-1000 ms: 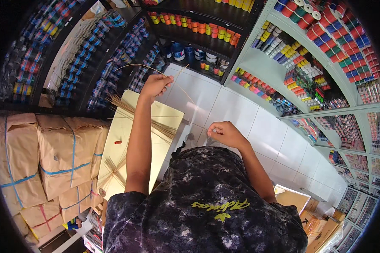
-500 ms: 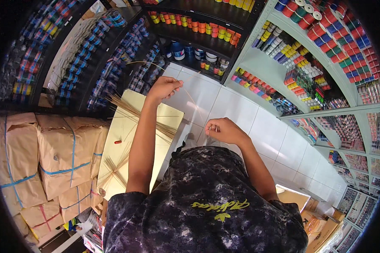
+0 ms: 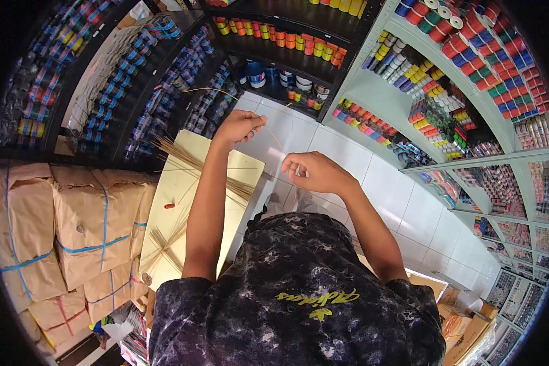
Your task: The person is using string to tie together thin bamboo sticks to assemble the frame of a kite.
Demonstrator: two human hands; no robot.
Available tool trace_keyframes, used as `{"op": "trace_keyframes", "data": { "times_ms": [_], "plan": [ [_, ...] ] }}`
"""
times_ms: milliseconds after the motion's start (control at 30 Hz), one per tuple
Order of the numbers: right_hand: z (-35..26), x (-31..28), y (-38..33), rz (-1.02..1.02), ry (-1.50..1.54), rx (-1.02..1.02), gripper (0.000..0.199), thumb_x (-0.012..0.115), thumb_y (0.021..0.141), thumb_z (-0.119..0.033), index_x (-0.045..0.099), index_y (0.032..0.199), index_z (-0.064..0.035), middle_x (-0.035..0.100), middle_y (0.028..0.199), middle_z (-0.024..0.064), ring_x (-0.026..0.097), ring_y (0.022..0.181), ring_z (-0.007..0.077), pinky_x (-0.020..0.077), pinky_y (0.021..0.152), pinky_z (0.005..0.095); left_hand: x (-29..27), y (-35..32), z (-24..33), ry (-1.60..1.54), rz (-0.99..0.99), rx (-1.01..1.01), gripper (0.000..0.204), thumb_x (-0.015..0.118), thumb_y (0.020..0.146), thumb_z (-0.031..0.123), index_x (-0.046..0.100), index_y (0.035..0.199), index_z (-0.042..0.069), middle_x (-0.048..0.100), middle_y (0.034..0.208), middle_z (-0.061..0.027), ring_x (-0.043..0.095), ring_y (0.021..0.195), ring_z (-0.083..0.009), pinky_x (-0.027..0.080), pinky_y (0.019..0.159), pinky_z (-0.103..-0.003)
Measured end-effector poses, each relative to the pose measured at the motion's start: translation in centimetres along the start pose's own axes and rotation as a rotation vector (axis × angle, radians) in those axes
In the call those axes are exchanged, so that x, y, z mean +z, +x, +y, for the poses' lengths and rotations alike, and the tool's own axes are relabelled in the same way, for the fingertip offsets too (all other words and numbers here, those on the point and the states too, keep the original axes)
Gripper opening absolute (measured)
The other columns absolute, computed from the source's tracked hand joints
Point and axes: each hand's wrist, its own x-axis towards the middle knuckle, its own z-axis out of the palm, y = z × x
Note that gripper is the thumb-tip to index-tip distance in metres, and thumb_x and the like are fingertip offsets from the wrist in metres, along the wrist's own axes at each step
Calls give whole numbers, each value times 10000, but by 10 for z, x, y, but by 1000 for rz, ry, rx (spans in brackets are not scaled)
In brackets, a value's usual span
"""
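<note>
My left hand (image 3: 240, 127) is closed in a pinch over the floor, beyond the board's right edge. Between its fingertips is a thin tan strip (image 3: 274, 135), like split cane or bamboo. One length bows away behind the hand toward the dark shelves. Another curves down to my right hand (image 3: 316, 171), whose curled fingers close around it; their exact grip is partly hidden. Beneath my left forearm, a pale yellow board (image 3: 186, 235) bears a bundle of similar strips (image 3: 192, 161), a smaller crossed bunch (image 3: 168, 249) and a small red piece (image 3: 169, 206).
Brown paper parcels (image 3: 88, 210) tied with blue string are stacked at the left. Dark shelves (image 3: 287, 58) with coloured spools and tubs stand ahead, pale green shelves (image 3: 363, 82) at the right. A cardboard box (image 3: 460, 332) sits at lower right. White tiles (image 3: 387, 183) cover the floor.
My right hand has moved up and slightly left along the strip, nearer to my left hand, and its fingers look a little looser. My left hand stays nearly where it was.
</note>
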Motion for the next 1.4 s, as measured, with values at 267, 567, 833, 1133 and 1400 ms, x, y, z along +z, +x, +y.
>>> {"op": "trace_keyframes", "data": {
  "times_ms": [267, 567, 833, 1133, 1400],
  "plan": [
    [-34, 5, 23, -32, -285, -74, 156, 573, 832, -55, 646, 970, -61, 701, 880, 137, 666, 859, 350, 510, 746, 463, 1, -3, -1, -43, 10, -10, 259, 734, 925, 313, 710, 891, 58, 600, 731, 20, 448, 521, -42, 297, 432, -204],
    [-39, 31, 42, -192, -757, -190, 130, 613, 792, -29, 670, 906, -57, 698, 874, 121, 667, 900, 320, 483, 823, 431, -4, -2, -6, -107, -51, -47, 236, 730, 926, 326, 679, 870, 102, 575, 717, 74, 441, 551, -18, 296, 453, -193],
    [-27, 41, 39, -56, -535, -568, 187, 705, 811, -127, 698, 996, -99, 680, 1001, 79, 630, 1006, 256, 373, 1027, 461, -12, -1, -22, -278, -93, -109, 181, 712, 944, 247, 689, 903, 72, 576, 710, 68, 439, 530, -18, 286, 422, -191],
    [28, -5, 11, 498, 138, -12, 166, 601, 951, -12, 686, 1089, -47, 700, 1121, 62, 647, 1018, 155, 492, 899, 299, -16, -3, -33, -314, -99, -84, 194, 703, 948, 257, 688, 906, 68, 572, 707, 64, 442, 532, -22, 285, 416, -195],
    [47, 28, -3, 410, 358, 45, 277, 594, 954, -14, 645, 1220, -76, 732, 1093, 63, 669, 1033, 135, 496, 916, 307, -7, 2, -22, -238, -127, -48, 196, 728, 930, 275, 700, 879, 87, 583, 729, 70, 460, 556, -20, 300, 433, -195]
  ]
}}
